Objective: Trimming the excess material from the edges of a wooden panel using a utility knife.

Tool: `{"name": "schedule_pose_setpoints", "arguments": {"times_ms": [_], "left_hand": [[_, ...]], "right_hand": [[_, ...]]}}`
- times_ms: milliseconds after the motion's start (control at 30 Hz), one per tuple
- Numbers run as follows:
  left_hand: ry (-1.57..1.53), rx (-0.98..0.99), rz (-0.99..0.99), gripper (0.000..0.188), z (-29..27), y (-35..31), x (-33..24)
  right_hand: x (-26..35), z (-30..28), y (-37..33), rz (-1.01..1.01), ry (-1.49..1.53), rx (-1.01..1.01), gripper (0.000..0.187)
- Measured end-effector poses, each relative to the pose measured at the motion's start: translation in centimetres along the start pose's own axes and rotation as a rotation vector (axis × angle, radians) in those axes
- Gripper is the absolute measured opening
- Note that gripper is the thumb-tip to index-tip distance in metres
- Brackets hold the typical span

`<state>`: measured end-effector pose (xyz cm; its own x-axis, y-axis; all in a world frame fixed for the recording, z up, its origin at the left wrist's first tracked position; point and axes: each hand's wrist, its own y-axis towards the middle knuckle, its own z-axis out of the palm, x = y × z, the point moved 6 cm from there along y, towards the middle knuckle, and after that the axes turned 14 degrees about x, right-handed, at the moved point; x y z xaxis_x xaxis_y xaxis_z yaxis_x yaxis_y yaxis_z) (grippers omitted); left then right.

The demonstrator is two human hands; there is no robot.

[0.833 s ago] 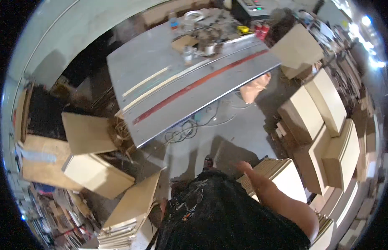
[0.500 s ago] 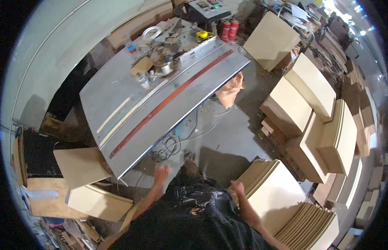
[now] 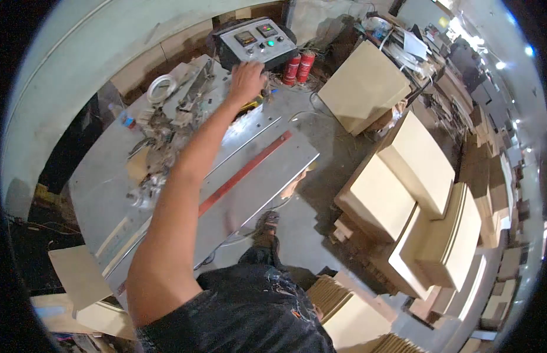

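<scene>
My left arm stretches far out over the grey metal table (image 3: 103, 176). At its end my left hand (image 3: 247, 82) is at the near edge of a control box (image 3: 259, 41) with knobs, small displays and a lit green button. Its fingers bend away from me, so their grip is hidden, and I cannot tell whether they touch the box. Just below the hand, a yellow and black object (image 3: 250, 106) is partly covered by my wrist. Two red cans (image 3: 298, 68) stand right of the box. My right hand does not show.
A red strip (image 3: 250, 170) runs along the table, near clutter and a white coil (image 3: 162, 88). Stacks of curved cream panels (image 3: 417, 165) stand to the right. More stacked panels (image 3: 359, 320) are close at my right side. A large board (image 3: 364, 88) leans beyond the table.
My left hand has gone from low beside my body up and forward to the control box. I have moved closer to the table's far end. My right hand has left view.
</scene>
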<state>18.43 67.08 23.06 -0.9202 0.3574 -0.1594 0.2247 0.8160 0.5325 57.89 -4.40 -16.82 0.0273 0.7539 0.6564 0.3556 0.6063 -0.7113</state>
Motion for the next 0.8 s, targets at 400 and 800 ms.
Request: {"name": "schedule_pose_setpoints", "arguments": {"times_ms": [400, 800], "left_hand": [[0.416, 0.472, 0.109, 0.013, 14.4, 18.4, 9.6], [0.390, 0.433, 0.011, 0.013, 12.2, 18.2, 9.0]], "right_hand": [[11.8, 0.7, 6.2, 0.189, 0.130, -0.160, 0.035], [18.7, 0.1, 11.9, 0.216, 0.057, -0.040, 0.039]]}}
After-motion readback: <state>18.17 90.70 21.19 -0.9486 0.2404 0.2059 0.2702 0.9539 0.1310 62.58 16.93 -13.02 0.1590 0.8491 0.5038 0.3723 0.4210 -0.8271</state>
